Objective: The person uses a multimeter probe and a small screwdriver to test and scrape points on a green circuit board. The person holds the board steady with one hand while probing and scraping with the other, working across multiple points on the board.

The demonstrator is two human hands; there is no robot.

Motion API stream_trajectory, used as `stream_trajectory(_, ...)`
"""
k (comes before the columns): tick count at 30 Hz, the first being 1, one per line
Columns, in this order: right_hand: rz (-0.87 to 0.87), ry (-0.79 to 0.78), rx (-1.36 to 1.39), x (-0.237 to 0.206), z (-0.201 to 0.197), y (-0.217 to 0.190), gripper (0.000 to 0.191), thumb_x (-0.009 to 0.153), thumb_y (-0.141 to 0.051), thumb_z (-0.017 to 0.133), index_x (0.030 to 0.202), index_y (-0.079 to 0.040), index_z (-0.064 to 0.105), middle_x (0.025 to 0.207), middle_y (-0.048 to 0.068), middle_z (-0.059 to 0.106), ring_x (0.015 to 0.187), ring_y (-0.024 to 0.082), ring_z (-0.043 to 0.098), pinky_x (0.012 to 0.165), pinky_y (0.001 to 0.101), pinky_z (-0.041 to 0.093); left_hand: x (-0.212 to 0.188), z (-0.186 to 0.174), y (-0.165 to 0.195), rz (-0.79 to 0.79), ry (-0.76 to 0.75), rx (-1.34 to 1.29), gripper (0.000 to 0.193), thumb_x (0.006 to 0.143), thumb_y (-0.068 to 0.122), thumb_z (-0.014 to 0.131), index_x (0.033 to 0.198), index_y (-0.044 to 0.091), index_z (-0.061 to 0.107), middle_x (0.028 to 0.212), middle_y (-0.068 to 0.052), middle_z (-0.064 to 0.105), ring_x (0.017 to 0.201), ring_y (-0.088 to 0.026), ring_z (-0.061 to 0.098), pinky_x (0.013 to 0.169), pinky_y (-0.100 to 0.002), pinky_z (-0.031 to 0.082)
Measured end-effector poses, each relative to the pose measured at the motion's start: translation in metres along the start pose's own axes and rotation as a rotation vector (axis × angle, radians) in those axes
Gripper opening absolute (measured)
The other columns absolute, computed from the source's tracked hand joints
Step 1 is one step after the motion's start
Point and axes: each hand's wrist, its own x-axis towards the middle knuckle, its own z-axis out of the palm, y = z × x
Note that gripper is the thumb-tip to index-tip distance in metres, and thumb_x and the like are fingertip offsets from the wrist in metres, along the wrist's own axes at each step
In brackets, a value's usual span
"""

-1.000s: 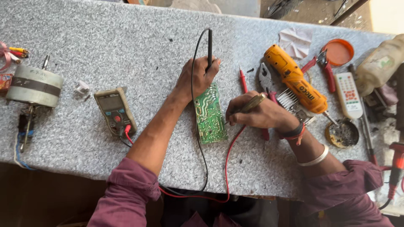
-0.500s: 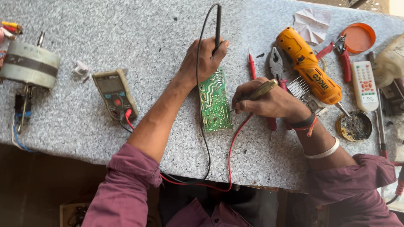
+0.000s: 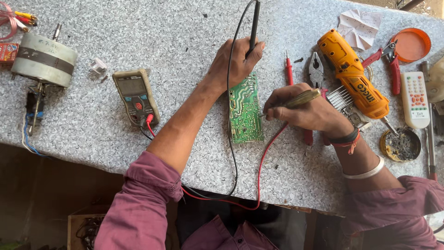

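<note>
A green circuit board lies flat on the speckled grey worktop. My left hand rests at the board's far end and grips a black test probe that points away from me. My right hand holds a brass-coloured probe with its tip down on the board's right side. Black and red leads run from the probes over the table's near edge and back to a grey multimeter left of my left forearm.
A grey cylindrical motor with wires sits at the far left. To the right lie a red screwdriver, pliers, an orange cordless screwdriver, a white remote, an orange lid and a small round tin.
The view has shifted so the table sits slightly higher and further right. Both hands keep their probes on the board, with the right probe tip staying on its right side.
</note>
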Motion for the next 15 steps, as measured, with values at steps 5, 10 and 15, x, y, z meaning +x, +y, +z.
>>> stream_trajectory(5, 0.069, 0.053, -0.041, 0.0, 0.0015, 0.0017, 0.031, 0.087, -0.031, 0.068, 0.1, -0.005, 0.076, 0.084, 0.006, 0.078, 0.076, 0.016, 0.073, 0.07, 0.0327, 0.058, 0.0008, 0.0021, -0.0007, 0.031, 0.025, 0.023, 0.039, 0.107, 0.034, 0.059, 0.079, 0.007, 0.064, 0.051, -0.005, 0.054, 0.044, -0.023, 0.058, 0.048, -0.04, 0.044)
stream_trajectory(10, 0.04, 0.06, -0.033, 0.0003, 0.0021, 0.0036, 0.031, 0.088, -0.032, 0.069, 0.101, -0.004, 0.076, 0.086, 0.007, 0.078, 0.079, 0.016, 0.072, 0.072, 0.0328, 0.058, 0.0007, 0.0039, -0.0005, 0.054, 0.055, 0.01, 0.037, 0.106, 0.034, 0.059, 0.082, 0.007, 0.066, 0.051, -0.006, 0.055, 0.044, -0.024, 0.059, 0.048, -0.04, 0.046)
stream_trajectory(15, 0.068, 0.061, -0.043, -0.0012, 0.0021, 0.0045, 0.032, 0.087, -0.033, 0.069, 0.101, -0.005, 0.077, 0.086, 0.006, 0.078, 0.08, 0.016, 0.073, 0.072, 0.0329, 0.059, 0.0, 0.0031, 0.0011, 0.031, 0.044, 0.022, 0.038, 0.106, 0.035, 0.06, 0.081, 0.007, 0.066, 0.051, -0.006, 0.056, 0.046, -0.024, 0.061, 0.05, -0.04, 0.047)
